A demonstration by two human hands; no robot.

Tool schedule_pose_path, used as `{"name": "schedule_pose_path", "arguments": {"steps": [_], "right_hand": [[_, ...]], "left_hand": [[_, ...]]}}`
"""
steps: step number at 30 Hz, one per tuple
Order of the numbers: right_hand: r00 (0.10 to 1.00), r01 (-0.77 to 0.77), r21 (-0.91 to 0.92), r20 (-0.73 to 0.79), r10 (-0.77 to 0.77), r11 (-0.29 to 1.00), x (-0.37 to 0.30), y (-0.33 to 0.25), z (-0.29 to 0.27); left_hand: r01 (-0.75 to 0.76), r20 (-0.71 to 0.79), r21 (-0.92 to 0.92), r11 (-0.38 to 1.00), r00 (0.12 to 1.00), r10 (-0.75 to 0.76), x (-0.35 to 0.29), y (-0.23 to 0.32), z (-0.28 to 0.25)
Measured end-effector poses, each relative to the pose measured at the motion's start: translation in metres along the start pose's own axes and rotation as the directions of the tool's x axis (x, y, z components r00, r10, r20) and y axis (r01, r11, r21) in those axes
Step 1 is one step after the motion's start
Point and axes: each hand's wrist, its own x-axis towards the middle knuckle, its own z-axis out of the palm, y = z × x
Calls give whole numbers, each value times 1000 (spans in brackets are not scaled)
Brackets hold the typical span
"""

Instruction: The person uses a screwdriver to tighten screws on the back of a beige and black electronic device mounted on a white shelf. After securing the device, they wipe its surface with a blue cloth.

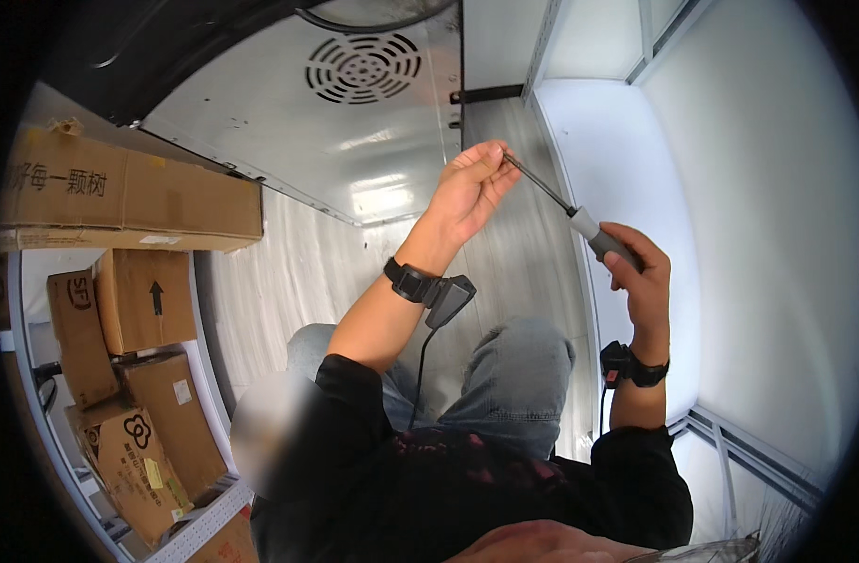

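A bare left hand (471,188) and a bare right hand (636,267) were working on a slim screwdriver with a straight dark metal shaft and a thick 2-tone grey handle (579,220). The right hand had its fingers wrapped around the handle. The left hand was narrowed to a pinch at the far end of the shaft; I could not tell whether its fingertips gripped the tip itself or something small there. The screwdriver was held in the air between the 2 hands, slanting from the right hand up and leftward to the left.

Each wrist carried a black strap with a small dark device, the left strap (410,281) and the right strap (648,373). Black short sleeves covered the upper arms, and below them showed the knees of faded blue jeans (518,375).

Beyond the left hand stood a shiny silver sheet-metal panel (260,131) with a round slotted vent (363,70). Pale grey wood-look flooring (288,249) ran beneath. On the person's left, a long brown cardboard box (101,188) lay above several smaller brown cartons (152,300), held by a pale metal rack (199,519). On the right rose a broad glossy white panel (758,188).
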Motion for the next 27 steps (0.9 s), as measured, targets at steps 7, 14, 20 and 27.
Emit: {"name": "schedule_pose_path", "arguments": {"steps": [7, 14, 20, 27], "right_hand": [[862, 443, -383, -66, -502, 811, -39, -60, 24], [733, 530, -371, -251, -632, 762, -71, -113, 63], [556, 568, -519, -331, -763, 639, -76, -136, 89], [456, 606, -567, -327, -828, 558, -79, -140, 104]], "left_hand": [[59, 18, 107, 993, 998, -62, -15, 30, 46], [12, 250, 116, 993, 967, -41, -23, 85, 111], [-73, 248, 195, 978, 969, 23, -27, 107, 156], [-176, 183, 246, 953, 974, 133, -49, 123, 158]]}}
